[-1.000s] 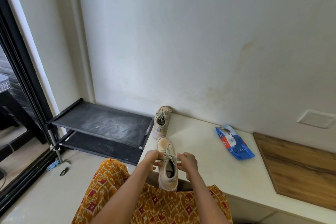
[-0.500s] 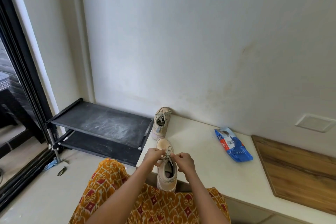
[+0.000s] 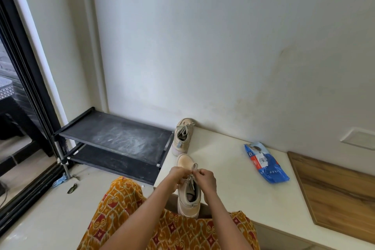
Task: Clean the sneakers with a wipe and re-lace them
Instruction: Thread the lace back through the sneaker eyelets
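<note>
A beige sneaker stands on the front edge of the white bench, toe pointing away from me. My left hand and my right hand meet above its tongue, and each pinches a part of the grey lace, which forms a small loop between them. The second beige sneaker stands laced near the wall at the bench's left corner. A blue pack of wipes lies flat on the bench to the right.
A black two-tier shoe rack stands left of the bench, against the wall. A wooden board covers the bench's right part. A dark sliding door frame runs along the far left. Orange patterned cloth covers my lap.
Both hands have moved closer together over the sneaker's tongue, drawing the lace up into a loop. The sneaker has stayed where it was.
</note>
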{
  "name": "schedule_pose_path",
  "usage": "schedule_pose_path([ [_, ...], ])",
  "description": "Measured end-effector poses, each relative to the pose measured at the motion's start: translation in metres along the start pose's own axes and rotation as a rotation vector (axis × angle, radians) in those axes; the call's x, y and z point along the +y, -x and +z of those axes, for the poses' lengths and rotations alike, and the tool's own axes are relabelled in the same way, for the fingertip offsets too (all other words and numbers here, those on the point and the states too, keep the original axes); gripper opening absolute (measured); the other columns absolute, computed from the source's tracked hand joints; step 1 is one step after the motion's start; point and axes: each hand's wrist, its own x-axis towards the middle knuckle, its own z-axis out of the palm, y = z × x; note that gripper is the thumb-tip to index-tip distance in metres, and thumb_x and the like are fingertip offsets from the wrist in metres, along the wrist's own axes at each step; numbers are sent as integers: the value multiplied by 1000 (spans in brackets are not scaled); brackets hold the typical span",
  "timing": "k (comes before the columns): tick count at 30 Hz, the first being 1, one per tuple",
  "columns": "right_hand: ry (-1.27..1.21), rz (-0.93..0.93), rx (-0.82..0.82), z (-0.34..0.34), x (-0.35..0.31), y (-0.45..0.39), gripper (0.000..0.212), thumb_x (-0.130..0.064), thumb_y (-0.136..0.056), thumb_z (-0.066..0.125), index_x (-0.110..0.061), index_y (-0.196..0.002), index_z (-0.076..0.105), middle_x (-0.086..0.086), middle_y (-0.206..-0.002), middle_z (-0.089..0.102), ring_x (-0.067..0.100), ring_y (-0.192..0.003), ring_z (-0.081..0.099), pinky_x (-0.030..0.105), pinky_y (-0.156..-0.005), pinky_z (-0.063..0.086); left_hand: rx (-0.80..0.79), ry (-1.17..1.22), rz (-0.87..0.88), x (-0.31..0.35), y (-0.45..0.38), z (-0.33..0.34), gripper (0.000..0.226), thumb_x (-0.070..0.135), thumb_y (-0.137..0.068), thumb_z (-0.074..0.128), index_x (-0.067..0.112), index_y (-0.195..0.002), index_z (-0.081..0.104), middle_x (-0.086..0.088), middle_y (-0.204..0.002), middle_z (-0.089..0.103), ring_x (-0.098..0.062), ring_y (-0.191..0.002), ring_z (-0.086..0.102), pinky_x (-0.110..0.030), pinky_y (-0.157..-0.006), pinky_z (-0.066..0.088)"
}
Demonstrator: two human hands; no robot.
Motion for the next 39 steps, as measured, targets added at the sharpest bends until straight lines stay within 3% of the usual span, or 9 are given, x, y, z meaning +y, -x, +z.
schedule_pose_path([
  [5, -61, 86, 93, 1, 8, 5, 34, -25, -86, 53, -14, -56, 41, 2, -57, 45, 17, -55, 40, 29, -53, 29, 44, 94, -39, -10, -4, -1, 7, 6, -90, 47, 4, -91, 53, -6, -70, 52, -13, -56, 44, -22, -52, 38],
  [9, -76, 82, 89, -1, 11, 8, 33, -26, -88, 54, -13, -59, 43, 1, -61, 49, 17, -58, 44, 30, -53, 33, 89, -110, 52, -12, -1, -1, 13, 14, -95, 48, 4, -99, 56, -3, -75, 54, -10, -61, 50, -18, -41, 41],
  [13, -64, 73, 55, -4, 16, 12, 29, -39, -86, 59, -14, -72, 58, 3, -77, 64, 23, -77, 62, 41, -74, 55, 91, -176, 123, -20, -8, 1, 18, 24, -97, 46, 8, -96, 55, -4, -80, 59, -15, -71, 58, -30, -67, 53],
  [17, -115, 87, -36, -11, 15, 19, 49, -60, -87, 48, -14, -74, 59, 8, -85, 68, 25, -81, 66, 43, -75, 58, 139, -126, 93, -26, -13, -1, 51, 41, -101, 26, 1, -125, 46, -18, -120, 57, -31, -109, 57, -43, -95, 48],
  [21, -171, 120, -33, -10, 17, 20, 49, -60, -92, 32, -23, -76, 58, 10, -96, 68, 28, -90, 64, 48, -86, 53, 167, -106, 88, -24, -14, 7, 70, 56, -97, 18, 2, -136, 39, -21, -134, 49, -38, -121, 48, -49, -101, 42],
  [25, -269, 167, 6, -6, 24, 18, 37, -48, -96, 33, -26, -76, 55, 9, -98, 67, 28, -92, 63, 51, -89, 51, 184, -128, 123, -24, -21, 12, 70, 57, -96, 20, 3, -133, 43, -21, -132, 51, -37, -120, 49, -51, -101, 41],
  [29, -398, 227, 5, -10, 22, 4, 33, -39, -99, 35, -17, -91, 58, 10, -99, 66, 28, -93, 63, 42, -78, 57, 137, -20, 176, -15, -22, 16, 59, 51, -99, 22, 6, -131, 41, -19, -131, 51, -34, -119, 50, -50, -101, 41],
  [35, -524, 190, 59, -22, 16, -26, 31, -33, -100, 37, -14, -102, 61, 9, -102, 66, 26, -97, 62, 39, -79, 55, -35, 319, 235, -2, -31, 23, 55, 50, -99, 26, 12, -139, 33, -16, -127, 53, -28, -116, 52, -38, -100, 40],
  [39, -571, 50, 87, -25, 9, -31, 24, -31, -99, 41, -15, -106, 58, 2, -104, 62, 19, -100, 59, 31, -79, 52, -117, 297, 299, 12, -45, 26, 54, 51, -98, 27, 12, -122, 56, -4, -109, 66, -17, -108, 57, -27, -91, 39],
])
